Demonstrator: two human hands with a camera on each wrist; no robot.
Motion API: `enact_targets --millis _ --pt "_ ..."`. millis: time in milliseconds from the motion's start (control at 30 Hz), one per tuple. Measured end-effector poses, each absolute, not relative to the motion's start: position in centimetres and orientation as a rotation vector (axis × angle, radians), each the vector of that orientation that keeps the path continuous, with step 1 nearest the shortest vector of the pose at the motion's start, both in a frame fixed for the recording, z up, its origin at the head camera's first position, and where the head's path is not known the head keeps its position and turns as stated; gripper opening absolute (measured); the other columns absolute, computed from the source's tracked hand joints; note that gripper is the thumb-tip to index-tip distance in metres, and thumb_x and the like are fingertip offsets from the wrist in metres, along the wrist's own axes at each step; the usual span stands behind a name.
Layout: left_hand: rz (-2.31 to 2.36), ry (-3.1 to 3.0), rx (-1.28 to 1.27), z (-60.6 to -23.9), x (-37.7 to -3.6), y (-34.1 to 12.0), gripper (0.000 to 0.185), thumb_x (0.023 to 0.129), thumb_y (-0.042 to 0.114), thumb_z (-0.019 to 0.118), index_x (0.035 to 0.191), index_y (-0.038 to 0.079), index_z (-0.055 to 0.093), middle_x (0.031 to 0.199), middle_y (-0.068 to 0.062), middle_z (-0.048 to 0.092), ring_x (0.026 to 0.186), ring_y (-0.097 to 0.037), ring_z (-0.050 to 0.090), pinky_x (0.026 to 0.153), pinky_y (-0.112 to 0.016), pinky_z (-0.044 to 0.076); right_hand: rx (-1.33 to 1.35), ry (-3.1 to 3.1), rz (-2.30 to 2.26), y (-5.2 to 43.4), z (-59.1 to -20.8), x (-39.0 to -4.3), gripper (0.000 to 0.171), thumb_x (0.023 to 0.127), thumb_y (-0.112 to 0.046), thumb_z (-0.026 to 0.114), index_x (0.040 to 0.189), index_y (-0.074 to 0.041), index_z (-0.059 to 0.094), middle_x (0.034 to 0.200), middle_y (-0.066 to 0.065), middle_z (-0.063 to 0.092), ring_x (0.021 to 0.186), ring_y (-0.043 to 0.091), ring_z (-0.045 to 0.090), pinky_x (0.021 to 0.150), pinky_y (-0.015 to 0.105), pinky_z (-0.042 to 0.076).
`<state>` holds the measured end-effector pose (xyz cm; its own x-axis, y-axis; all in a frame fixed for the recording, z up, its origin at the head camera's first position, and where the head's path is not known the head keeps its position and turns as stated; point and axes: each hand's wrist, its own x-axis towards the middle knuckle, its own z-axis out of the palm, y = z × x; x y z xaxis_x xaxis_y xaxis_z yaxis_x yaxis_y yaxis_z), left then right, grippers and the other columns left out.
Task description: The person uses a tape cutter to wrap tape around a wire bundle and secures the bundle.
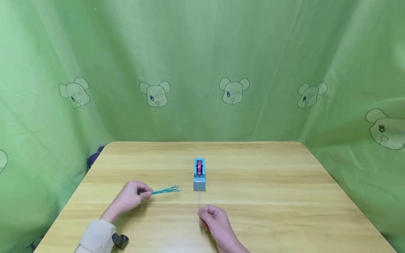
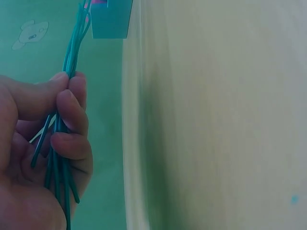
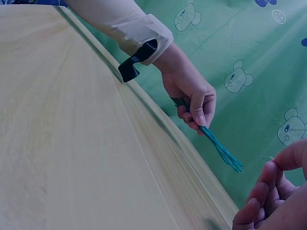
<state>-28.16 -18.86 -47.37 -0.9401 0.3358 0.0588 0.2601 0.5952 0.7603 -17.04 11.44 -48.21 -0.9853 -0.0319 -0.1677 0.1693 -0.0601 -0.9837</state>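
My left hand [image 1: 143,194] grips a bundle of thin teal sticks [image 1: 166,190] by one end, just above the wooden table [image 1: 269,196]; the free ends fan out toward a small blue tape dispenser [image 1: 199,174] with a red roll. The left wrist view shows the left hand's fingers [image 2: 72,124] curled round the bundle [image 2: 72,48], with the dispenser [image 2: 111,19] beyond. My right hand [image 1: 203,214] sits in front of the dispenser with its fingers curled. A faint clear tape strip [image 1: 198,201] seems to run from the dispenser to its fingertips. The right wrist view shows the left hand [image 3: 194,103] and the sticks [image 3: 223,151].
Green cloth with bear prints [image 1: 233,90] hangs close behind and on both sides of the table. A dark object [image 1: 94,158] shows past the table's back left corner. A black strap [image 1: 120,240] sits at my left cuff.
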Motion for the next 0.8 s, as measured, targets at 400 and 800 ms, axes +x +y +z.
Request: enact_targets --millis 400,800 --pt "1.266 2.71 0.531 -47.06 -28.24 -18.29 0.012 0.09 0.004 0.069 0.091 0.013 0.077 0.087 0.0 0.07 0.078 -0.017 0.059 0.074 -0.037 0.05 0.152 2.041 -2.182 11.53 -47.65 -17.23 0.019 0.094 -0.012 0.061 0.097 0.006 0.064 0.078 0.004 0.059 0.071 0.015 0.051 0.064 0.024 0.046" --pt "1.271 2.675 0.561 -47.16 -27.77 -17.81 0.011 0.09 0.003 0.068 0.091 0.011 0.076 0.083 0.0 0.07 0.074 -0.016 0.059 0.069 -0.03 0.05 0.163 2.033 -2.187 11.45 -47.82 -16.98 0.019 0.093 -0.011 0.061 0.097 0.008 0.064 0.079 0.005 0.059 0.071 0.016 0.051 0.064 0.024 0.046"
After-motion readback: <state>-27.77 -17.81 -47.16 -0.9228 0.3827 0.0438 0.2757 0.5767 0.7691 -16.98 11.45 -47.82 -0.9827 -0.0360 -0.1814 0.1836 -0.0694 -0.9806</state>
